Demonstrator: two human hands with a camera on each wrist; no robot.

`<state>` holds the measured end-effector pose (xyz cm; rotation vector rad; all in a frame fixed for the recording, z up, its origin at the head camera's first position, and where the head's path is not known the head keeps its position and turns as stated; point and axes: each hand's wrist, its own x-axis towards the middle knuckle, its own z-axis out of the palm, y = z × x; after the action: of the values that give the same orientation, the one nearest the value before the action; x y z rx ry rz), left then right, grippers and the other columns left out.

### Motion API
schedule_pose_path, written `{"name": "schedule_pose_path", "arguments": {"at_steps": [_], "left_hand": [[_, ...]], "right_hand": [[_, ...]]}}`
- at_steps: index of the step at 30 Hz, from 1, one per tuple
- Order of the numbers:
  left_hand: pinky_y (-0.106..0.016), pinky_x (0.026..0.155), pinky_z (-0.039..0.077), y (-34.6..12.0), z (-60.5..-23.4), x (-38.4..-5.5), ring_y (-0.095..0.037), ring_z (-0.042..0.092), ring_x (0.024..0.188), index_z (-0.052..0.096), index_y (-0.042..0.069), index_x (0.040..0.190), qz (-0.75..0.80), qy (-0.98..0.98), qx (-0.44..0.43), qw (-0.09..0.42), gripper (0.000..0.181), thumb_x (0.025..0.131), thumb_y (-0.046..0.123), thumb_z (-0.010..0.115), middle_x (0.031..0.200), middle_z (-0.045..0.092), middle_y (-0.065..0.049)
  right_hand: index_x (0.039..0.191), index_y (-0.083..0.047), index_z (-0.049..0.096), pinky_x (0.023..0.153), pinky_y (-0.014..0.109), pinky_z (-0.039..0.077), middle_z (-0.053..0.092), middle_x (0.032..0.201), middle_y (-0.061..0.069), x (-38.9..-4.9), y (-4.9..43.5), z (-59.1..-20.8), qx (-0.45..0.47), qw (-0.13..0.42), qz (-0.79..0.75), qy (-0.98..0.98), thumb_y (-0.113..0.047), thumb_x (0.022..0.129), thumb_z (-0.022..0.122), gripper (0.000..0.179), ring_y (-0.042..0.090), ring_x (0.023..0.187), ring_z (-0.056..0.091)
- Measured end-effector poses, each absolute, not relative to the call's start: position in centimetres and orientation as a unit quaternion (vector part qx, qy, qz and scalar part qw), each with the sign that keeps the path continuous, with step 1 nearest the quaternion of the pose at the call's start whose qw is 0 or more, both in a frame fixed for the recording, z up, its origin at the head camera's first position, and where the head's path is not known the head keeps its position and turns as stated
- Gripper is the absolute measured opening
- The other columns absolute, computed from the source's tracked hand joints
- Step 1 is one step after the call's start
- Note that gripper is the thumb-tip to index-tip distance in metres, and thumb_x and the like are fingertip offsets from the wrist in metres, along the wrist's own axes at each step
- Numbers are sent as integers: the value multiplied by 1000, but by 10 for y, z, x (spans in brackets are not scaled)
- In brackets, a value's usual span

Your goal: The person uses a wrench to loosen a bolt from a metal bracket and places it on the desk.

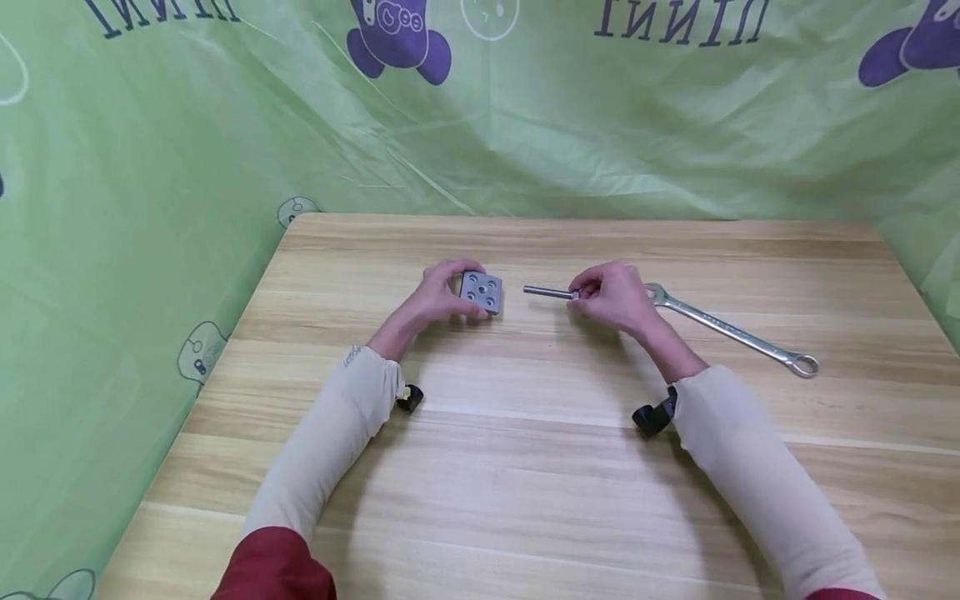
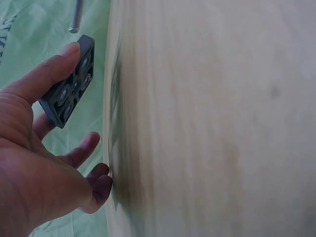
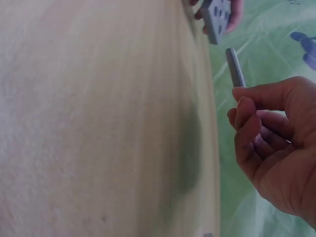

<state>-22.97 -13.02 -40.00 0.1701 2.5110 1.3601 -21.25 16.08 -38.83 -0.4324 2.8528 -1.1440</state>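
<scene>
My left hand (image 1: 442, 293) grips a square grey metal block (image 1: 482, 292) by its edges, thumb on one side and a finger on the other. Several round holes show in its face, and the left wrist view shows the block (image 2: 74, 84) from its recessed side. In my right hand (image 1: 613, 293) a bolt (image 1: 547, 292) is pinched near one end between thumb and fingers. Its shank points left toward the block, with a small gap between them. Threads show on the bolt (image 3: 235, 68) in the right wrist view; the gripped end is mostly hidden by the fingers.
A long combination wrench (image 1: 735, 332) lies slantwise on the wooden table (image 1: 525, 500), its open end just behind my right hand. Green printed cloth (image 1: 570, 142) hangs behind the table's far edge and along its left side.
</scene>
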Motion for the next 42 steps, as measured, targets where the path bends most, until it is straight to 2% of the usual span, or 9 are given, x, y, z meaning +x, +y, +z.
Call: {"name": "schedule_pose_path", "arguments": {"at_steps": [6, 14, 23, 32, 39, 42], "left_hand": [[-48, 103, 29, -132, -403, -238, -30, 28, 120, 59, 28, 126, 428, 891, 28, 149, 75, 59, 15, 90, 138, 44, -8], [-49, 105, 23, -133, -407, -243, -34, 23, 125, 60, 27, 126, 392, 907, 37, 147, 75, 58, 19, 91, 149, 34, -9], [-53, 107, 22, -139, -406, -248, -37, 21, 131, 60, 27, 127, 348, 930, 17, 121, 74, 59, 25, 90, 151, 29, -11], [-55, 109, 18, -136, -403, -251, -42, 15, 136, 59, 27, 129, 286, 948, 29, 135, 72, 63, 25, 88, 158, 19, -15], [-52, 108, 20, -137, -400, -249, -40, 17, 133, 48, 27, 140, 287, 944, 32, 158, 91, 59, 24, 89, 157, 19, -15], [-56, 112, 18, -140, -396, -247, -40, 14, 137, 39, 26, 146, 300, 939, 33, 164, 98, 62, 29, 88, 158, 16, -16]], "right_hand": [[91, -4, 76, 66, 23, 45, 72, 76, 10, -224, 153, -404, -138, 35, -363, 921, -10, 74, 76, 18, 6, 61, 57], [94, -4, 76, 67, 25, 43, 72, 77, 10, -234, 146, -411, -128, 47, -360, 923, -11, 75, 76, 20, 7, 61, 56], [96, -4, 76, 68, 25, 42, 73, 79, 10, -239, 153, -413, -118, 53, -341, 931, -14, 76, 77, 22, 8, 63, 56], [102, -4, 73, 70, 25, 42, 70, 81, 8, -240, 156, -414, -115, 77, -348, 927, -13, 78, 76, 25, 12, 69, 58], [111, -5, 67, 69, 26, 43, 69, 84, 8, -238, 158, -414, -105, 112, -353, 923, -16, 78, 77, 36, 16, 72, 59], [113, -6, 66, 69, 26, 44, 69, 85, 8, -237, 158, -414, -108, 117, -355, 921, -17, 78, 78, 39, 16, 72, 59]]}}
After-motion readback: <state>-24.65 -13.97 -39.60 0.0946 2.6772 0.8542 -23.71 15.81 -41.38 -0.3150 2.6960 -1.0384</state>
